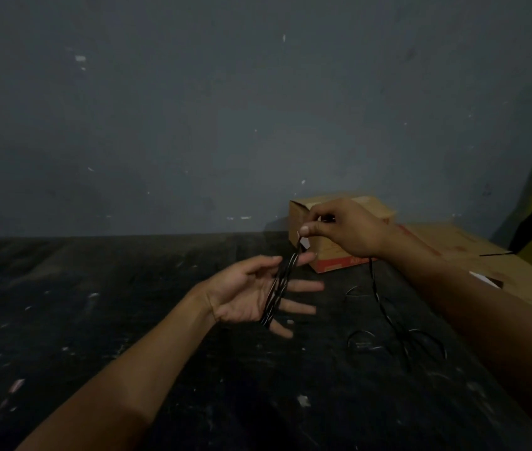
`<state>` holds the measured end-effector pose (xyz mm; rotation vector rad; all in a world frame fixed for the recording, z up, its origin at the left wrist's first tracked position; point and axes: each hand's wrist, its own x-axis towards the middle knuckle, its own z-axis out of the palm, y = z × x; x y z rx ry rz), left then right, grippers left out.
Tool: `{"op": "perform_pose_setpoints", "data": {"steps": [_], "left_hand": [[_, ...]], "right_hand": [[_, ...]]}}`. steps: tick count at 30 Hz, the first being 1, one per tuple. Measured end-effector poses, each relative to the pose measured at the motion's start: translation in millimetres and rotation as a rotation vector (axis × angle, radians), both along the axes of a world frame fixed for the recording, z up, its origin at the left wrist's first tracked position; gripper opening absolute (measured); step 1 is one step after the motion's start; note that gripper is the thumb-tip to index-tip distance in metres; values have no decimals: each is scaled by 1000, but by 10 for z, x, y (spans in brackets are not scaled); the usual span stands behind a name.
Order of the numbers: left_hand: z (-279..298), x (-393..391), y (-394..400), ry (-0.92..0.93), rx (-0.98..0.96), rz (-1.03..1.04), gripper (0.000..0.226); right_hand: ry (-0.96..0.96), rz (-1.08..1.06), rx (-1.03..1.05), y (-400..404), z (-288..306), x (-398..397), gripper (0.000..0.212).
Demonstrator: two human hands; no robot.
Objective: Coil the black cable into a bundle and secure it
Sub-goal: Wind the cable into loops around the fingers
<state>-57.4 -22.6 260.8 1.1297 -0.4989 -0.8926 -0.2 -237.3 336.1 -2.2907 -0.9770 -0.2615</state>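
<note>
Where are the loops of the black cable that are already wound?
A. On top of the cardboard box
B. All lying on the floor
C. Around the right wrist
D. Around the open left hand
D: the wound strands of the black cable cross the palm of the open left hand, while the right hand pinches the cable above it.

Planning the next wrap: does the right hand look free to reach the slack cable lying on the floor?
Probably not yet: the right hand is pinching the black cable above the left hand. Nothing blocks the slack loops below it.
</note>
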Motion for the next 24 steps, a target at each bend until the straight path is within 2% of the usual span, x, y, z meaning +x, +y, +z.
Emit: {"op": "perform_pose_setpoints", "data": {"steps": [7,10,13,18,24], "left_hand": [[90,-23,-15,-51,-164,-56,52],[195,4,-2,-92,-215,-7,51],[282,43,19,-87,-239,59,50],[333,99,6,-99,-271,146,50],[292,189,107,-78,-270,324,48]], "right_hand": [[258,87,246,12,-691,36,19],[383,165,233,92,-1049,-106,39],[482,160,185,259,-1297,-263,29],[471,154,132,460,-1382,-507,34],[438,178,53,551,-1151,-769,35]]}}
